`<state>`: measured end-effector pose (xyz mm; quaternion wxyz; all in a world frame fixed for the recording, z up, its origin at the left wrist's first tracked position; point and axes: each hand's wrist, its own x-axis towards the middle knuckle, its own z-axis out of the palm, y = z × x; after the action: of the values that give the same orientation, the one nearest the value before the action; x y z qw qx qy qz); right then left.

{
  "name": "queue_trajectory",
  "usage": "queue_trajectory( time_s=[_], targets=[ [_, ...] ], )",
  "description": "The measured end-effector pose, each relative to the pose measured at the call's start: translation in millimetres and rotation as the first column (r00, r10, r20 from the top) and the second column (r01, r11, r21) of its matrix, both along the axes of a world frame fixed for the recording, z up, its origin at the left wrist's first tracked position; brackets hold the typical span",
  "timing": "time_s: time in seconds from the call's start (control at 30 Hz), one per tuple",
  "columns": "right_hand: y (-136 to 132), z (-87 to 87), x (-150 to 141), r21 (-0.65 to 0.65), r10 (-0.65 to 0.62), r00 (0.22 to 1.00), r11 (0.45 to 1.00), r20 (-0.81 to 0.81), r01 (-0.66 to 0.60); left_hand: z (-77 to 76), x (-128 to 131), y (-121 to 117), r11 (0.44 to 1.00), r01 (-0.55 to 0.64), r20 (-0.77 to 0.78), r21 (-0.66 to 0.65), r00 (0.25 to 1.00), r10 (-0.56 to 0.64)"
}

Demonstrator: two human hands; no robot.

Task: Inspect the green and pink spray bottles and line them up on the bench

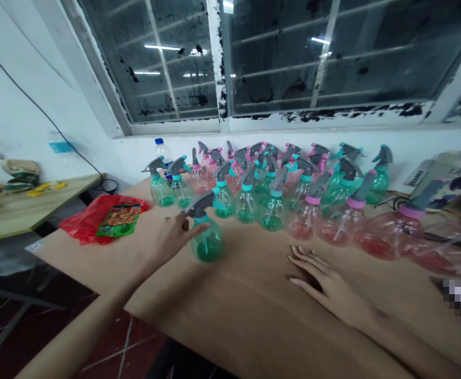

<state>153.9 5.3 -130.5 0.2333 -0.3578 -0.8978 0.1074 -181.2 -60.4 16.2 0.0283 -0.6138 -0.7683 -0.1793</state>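
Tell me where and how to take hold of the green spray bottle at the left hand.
Likely best: grip the green spray bottle at its narrow neck, from the left, where the left hand is. The round body bulges below, and the teal trigger points right.

Green packet (118, 220) on red plastic bag (80, 223), blue-capped bottle (163, 153), barred window (277, 68), black cable (109, 186), white wall (20, 126)

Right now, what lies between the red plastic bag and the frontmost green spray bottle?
The left hand, gripping that green spray bottle near its neck, and brown tabletop; the head view shows this.
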Motion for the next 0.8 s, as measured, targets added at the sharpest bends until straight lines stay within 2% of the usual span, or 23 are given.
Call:
queue_trajectory(
  time_s=[0.1,0.2,0.3,0.4,0.47,0.6,0.7,0.8],
  targets=[
    [-1,3.6,-1,-0.002,0.006,1.000,1.000,-0.003,-0.006,-9.8,27,-17,0.994,0.105,0.002,0.032,0.994,-0.105],
    [-1,5.1,-2,0.000,-0.003,1.000,1.000,0.012,0.003,-12.8,48,-26,0.991,0.128,-0.037,0.032,0.991,-0.127],
    [0,4.5,-2,0.004,0.004,1.000,1.000,0.017,-0.004,-9.1,58,-29,0.986,0.167,-0.005,0.028,0.986,-0.167],
    [0,3.9,-2,0.012,0.003,1.000,1.000,0.014,-0.003,-4.2,58,-26,0.965,0.246,0.111,0.091,0.961,-0.255],
    [0,4.4,-2,0.016,0.004,1.000,1.000,0.019,-0.004,-1.4,57,-21,0.933,0.343,0.256,0.108,0.897,-0.359],
    [0,6.2,-2,0.010,0.013,1.000,1.000,0.016,-0.013,2.2,60,-8,0.846,0.513,0.480,0.144,0.712,-0.513],
    [0,6.2,-1,0.011,0.016,1.000,1.000,0.009,-0.016,3.1,65,3,0.811,0.551,0.568,0.195,0.611,-0.551],
    [1,4.5,0,0.013,0.027,1.000,1.000,0.005,-0.027,3.0,70,11,0.788,0.593,0.612,0.166,0.564,-0.554]
  ],
)
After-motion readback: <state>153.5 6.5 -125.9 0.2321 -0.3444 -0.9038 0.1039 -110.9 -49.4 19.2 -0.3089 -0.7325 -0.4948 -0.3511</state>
